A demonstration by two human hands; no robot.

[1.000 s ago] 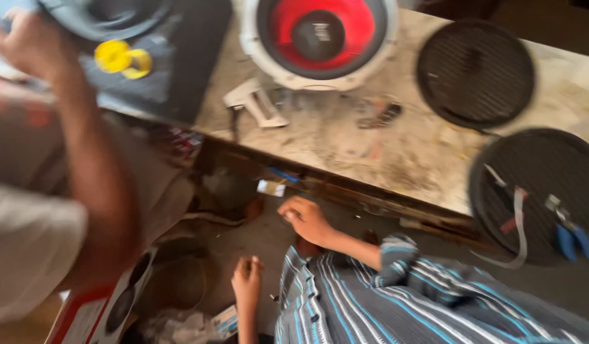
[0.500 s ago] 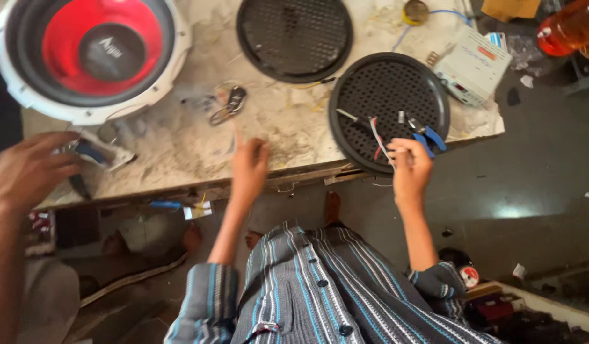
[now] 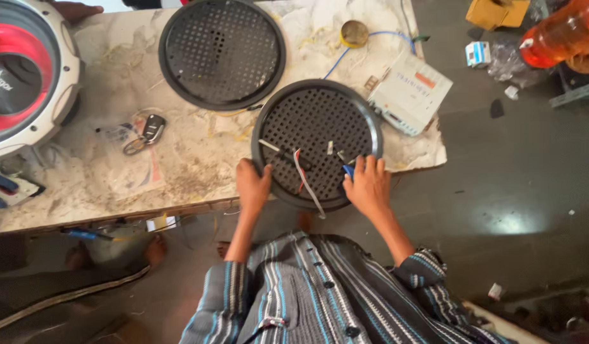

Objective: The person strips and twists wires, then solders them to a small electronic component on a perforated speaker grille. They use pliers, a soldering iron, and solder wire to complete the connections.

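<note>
- The round black speaker grille (image 3: 317, 143) lies flat at the near edge of the workbench (image 3: 180, 185), toward its right corner; the nearest arc of its rim overhangs that edge
- The left hand (image 3: 252, 186) grips the grille rim at its near-left arc: fingers curled over the rim and pressed together, thumb side toward the mesh
- The right hand (image 3: 368, 186) rests on the near-right arc of the rim, fingers slightly spread and lying forward onto the mesh; whether the fingertips pinch anything cannot be told (a small blue item (image 3: 349, 170) shows just beside the index finger)
- Governing relation: the grille lies directly ahead of both hands, between them, with each hand on opposite sides of the near rim. Neither hand is markedly nearer; both are in contact
- A red-and-white wire (image 3: 304, 178) lies on the mesh, its long axis running from the centre of the grille toward the near edge, closer to the left hand than to the right, ending past the rim
- A few short pale pieces lie loose on the mesh near its centre
- A second black grille (image 3: 222, 52) lies at the far edge, apart from the first
- A white box-shaped unit (image 3: 409, 92) sits at the right edge, just beside the held grille
- A red-coned speaker (image 3: 20, 70) occupies the far-left corner; a key set (image 3: 145, 130) lies between it and the grilles
</note>
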